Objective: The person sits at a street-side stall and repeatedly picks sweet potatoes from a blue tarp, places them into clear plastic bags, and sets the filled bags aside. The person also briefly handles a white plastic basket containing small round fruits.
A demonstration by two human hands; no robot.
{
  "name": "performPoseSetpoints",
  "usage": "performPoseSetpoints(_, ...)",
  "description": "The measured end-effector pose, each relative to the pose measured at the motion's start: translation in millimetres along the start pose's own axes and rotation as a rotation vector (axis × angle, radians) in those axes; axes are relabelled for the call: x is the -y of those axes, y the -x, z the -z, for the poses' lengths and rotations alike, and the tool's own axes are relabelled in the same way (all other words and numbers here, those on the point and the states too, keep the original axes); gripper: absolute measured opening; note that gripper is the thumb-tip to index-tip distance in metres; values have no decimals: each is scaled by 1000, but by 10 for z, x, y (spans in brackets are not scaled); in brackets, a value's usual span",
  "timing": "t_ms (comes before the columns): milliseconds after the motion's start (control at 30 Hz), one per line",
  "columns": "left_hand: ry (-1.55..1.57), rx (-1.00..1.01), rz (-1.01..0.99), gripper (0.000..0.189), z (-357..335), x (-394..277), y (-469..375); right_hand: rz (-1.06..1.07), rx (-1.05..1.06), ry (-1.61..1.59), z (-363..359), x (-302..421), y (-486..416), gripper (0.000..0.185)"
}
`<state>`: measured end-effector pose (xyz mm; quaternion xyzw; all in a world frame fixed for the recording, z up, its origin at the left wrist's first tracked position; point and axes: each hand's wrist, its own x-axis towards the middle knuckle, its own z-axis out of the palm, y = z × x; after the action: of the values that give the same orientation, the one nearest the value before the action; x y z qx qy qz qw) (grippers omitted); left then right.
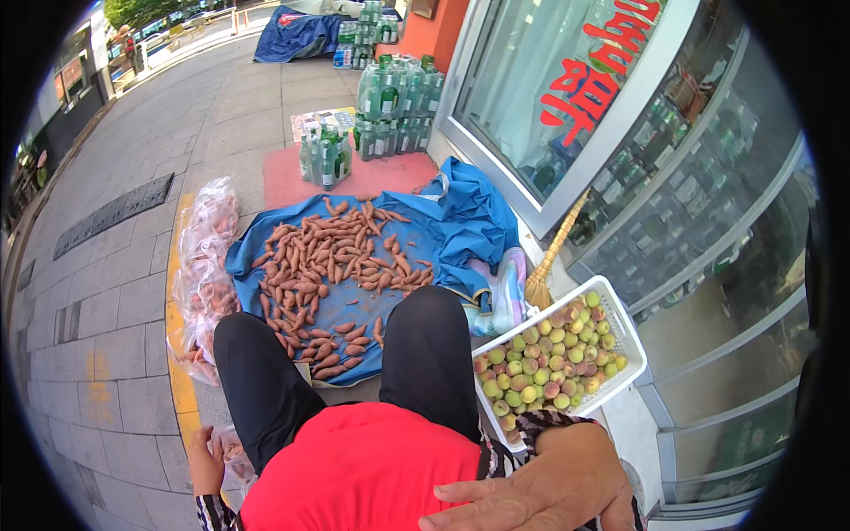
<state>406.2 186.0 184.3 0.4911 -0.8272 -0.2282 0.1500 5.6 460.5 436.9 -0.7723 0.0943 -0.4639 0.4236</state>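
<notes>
My left hand (pixel 206 460) is low at the left, beside a clear plastic bag (pixel 234 458) by my thigh; whether its fingers hold the bag I cannot tell. Close to the camera at the lower right is my right hand (pixel 531 488), fingers spread, nothing seen in it, in front of my red top. Between and beyond my knees many sweet potatoes (pixel 332 249) lie loose on a blue cloth (pixel 372 302). Several clear bags of sweet potatoes (pixel 209 265) stand in a row along the cloth's left side. A white plastic basket (pixel 621 302) of peaches (pixel 544 362) sits to my right.
A straw broom (pixel 548 265) leans at the glass door (pixel 531 192). Bundled glass bottles (pixel 395 99) stack by the wall, with another pack (pixel 325 159) on a red mat (pixel 378 176). A blue tarp (pixel 299 36) lies farther back. Grey paving (pixel 126 299) runs along the left.
</notes>
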Motion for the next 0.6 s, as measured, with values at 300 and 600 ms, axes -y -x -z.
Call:
performPoseSetpoints(300,5,-110,-445,19,-163,-1290,-888,-95,-376,-51,-486,235,325,80)
performPoseSetpoints(600,315,428,-723,15,-1020,-2011,-819,-635,-1494,658,-441,-173,1009,33)
